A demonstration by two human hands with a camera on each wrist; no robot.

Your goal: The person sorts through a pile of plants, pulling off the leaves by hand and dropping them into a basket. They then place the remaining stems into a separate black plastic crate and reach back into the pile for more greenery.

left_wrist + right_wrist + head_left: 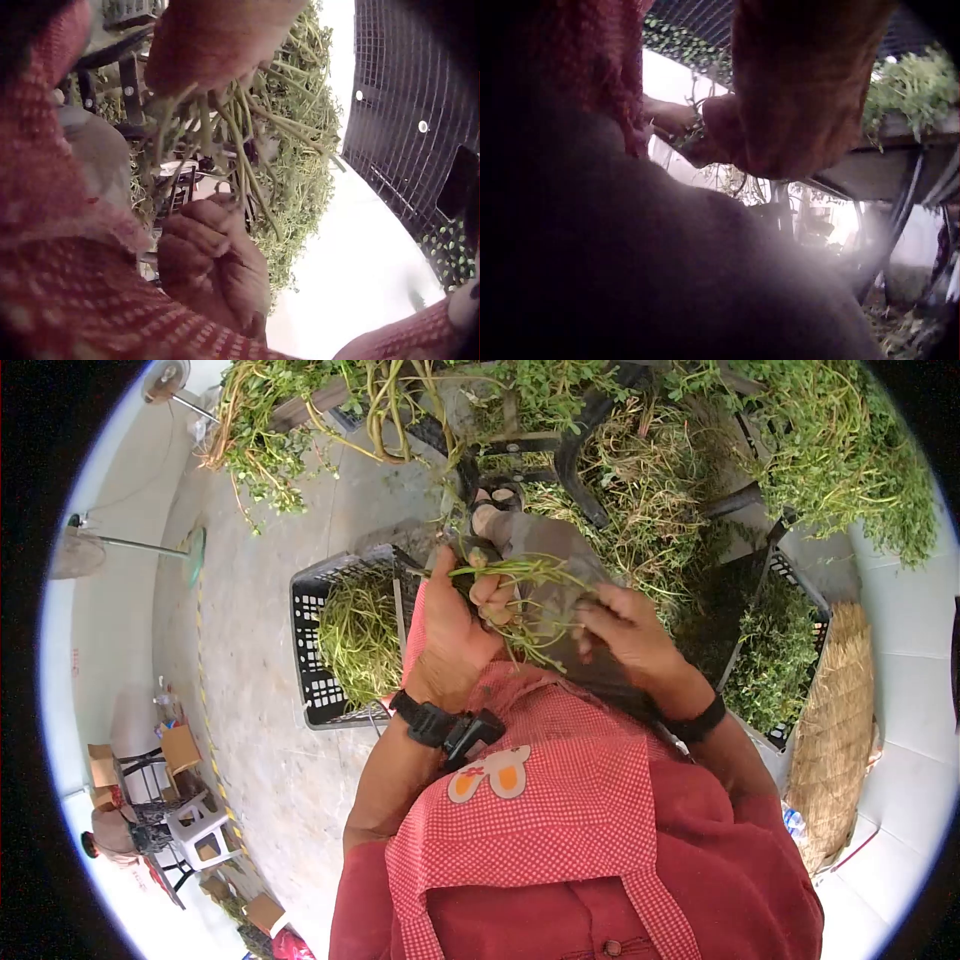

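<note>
My left hand [455,625] grips a small bunch of green plant stems [535,572] in front of the apron. In the left wrist view the stems [244,142] fan out below that hand [217,45]. Facing it, the right hand [635,638] has curled fingers at the stem ends, slightly blurred in the head view. From the left wrist, the right hand [214,262] shows closed fingers pinching the tip of a stem. In the right wrist view the right hand [799,97] is dark and hides most of its fingertips.
A black crate [310,650] of cut stems stands on the floor at left. Another crate [825,630] with leafy greens is at right, beside a woven straw mat [835,730]. Leafy plants [840,460] overhang a table ahead, with a heap of stems [650,490] below.
</note>
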